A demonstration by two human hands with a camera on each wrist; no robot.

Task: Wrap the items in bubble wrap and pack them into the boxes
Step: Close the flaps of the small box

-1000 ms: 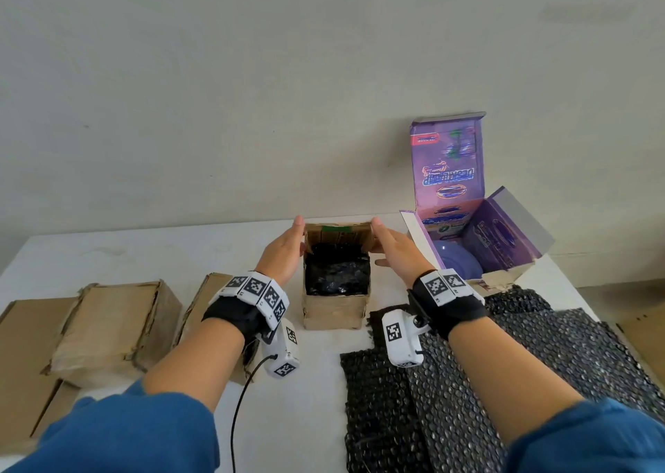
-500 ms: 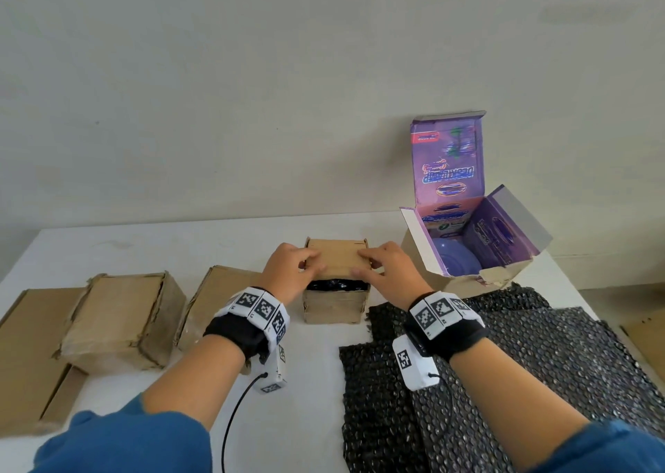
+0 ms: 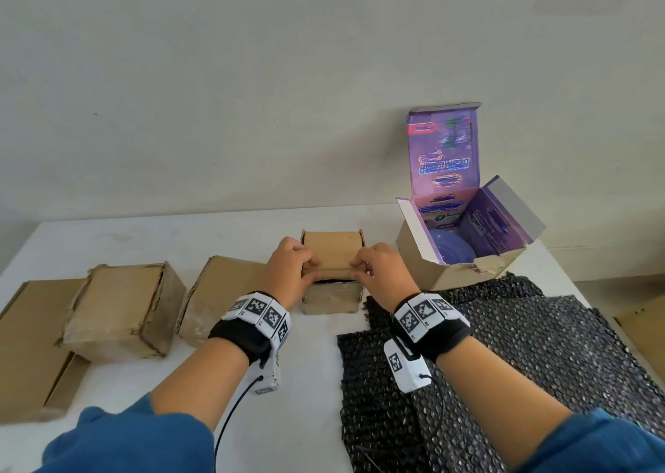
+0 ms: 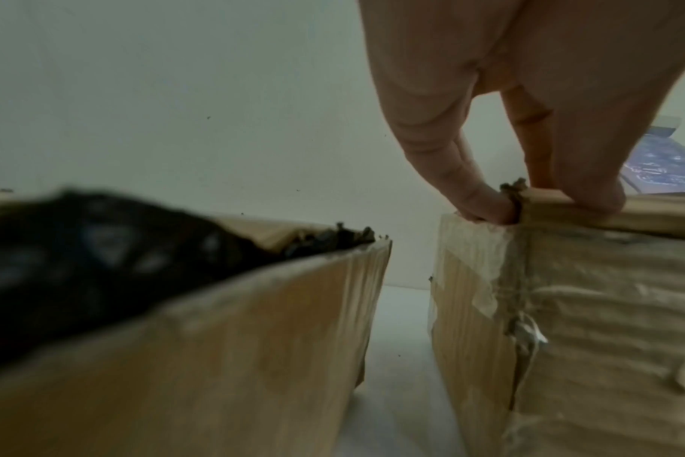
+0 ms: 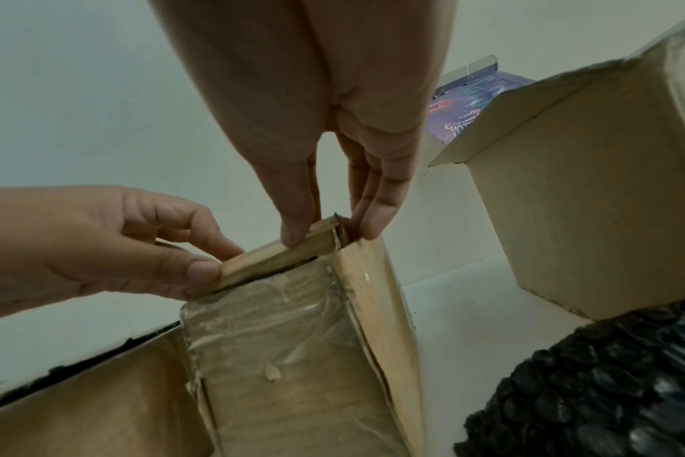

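Left hand (image 3: pixel 288 271) and right hand (image 3: pixel 381 269), fingers curled, each pinch the small cardboard box's (image 3: pixel 331 301) lid flap (image 3: pixel 333 253).

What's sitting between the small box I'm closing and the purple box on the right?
Only bare white table separates the small cardboard box from the purple box; the head view shows the gap.

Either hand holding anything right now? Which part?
Both. Left hand and right hand pinch the front tuck edge of the small brown cardboard box's lid flap, one at each front corner.
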